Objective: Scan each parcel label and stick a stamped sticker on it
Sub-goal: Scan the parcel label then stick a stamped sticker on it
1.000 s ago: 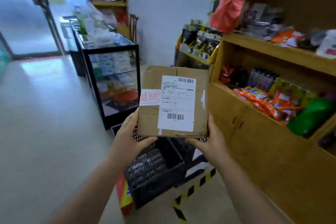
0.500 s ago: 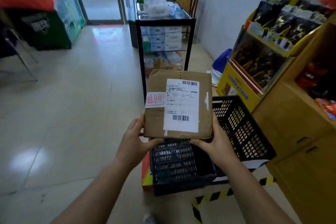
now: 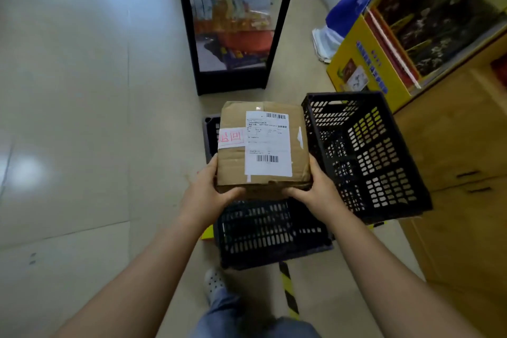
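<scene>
Both hands grip the parcel's near corners, left hand [image 3: 204, 195] and right hand [image 3: 319, 192], holding the parcel [image 3: 263, 145] above a black crate [image 3: 271, 233]; whether it touches is unclear. Its sticker [image 3: 231, 138] overlaps the left edge. Open floor [image 3: 82, 118] lies left.

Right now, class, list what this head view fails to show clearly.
- Shipping label text: too small.
- Black crate contents below the parcel: hidden by parcel and hands.
- Left hand and right hand fingers: under the parcel.
- Glass cabinet top: cut off by the upper edge.
</scene>
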Available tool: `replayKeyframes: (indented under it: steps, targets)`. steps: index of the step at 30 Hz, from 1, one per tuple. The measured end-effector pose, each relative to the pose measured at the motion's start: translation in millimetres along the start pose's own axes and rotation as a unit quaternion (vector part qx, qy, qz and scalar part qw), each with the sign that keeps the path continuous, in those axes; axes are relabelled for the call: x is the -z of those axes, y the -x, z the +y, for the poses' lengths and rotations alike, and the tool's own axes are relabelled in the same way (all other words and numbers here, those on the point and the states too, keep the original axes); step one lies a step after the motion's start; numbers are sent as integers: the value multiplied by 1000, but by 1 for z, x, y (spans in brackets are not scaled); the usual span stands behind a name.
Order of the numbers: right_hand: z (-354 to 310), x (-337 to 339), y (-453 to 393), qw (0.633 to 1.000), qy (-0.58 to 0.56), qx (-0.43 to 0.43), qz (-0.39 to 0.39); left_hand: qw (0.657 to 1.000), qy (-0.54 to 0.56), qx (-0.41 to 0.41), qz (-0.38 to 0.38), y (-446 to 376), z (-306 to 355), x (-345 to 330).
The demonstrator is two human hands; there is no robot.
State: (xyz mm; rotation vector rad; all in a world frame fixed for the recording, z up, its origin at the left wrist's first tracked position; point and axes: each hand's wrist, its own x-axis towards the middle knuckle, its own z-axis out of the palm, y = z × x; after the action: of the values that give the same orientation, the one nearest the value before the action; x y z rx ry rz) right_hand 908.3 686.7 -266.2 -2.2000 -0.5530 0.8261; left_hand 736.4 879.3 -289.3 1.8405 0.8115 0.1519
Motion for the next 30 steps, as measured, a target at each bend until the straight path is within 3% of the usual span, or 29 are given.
replayKeyframes:
  steps: [8,13,30]
  targets:
    - [55,-22,-86,998,18,-44,-52,996,35,87,2,-49,-50,-51]
    - [92,-33,-126,993,-29,-72,-87,990,39,135,22,-79,-76,-84]
    - [196,-118,-206,996,-14,-77,-41,969,8,230,94,-138,-182,-169]
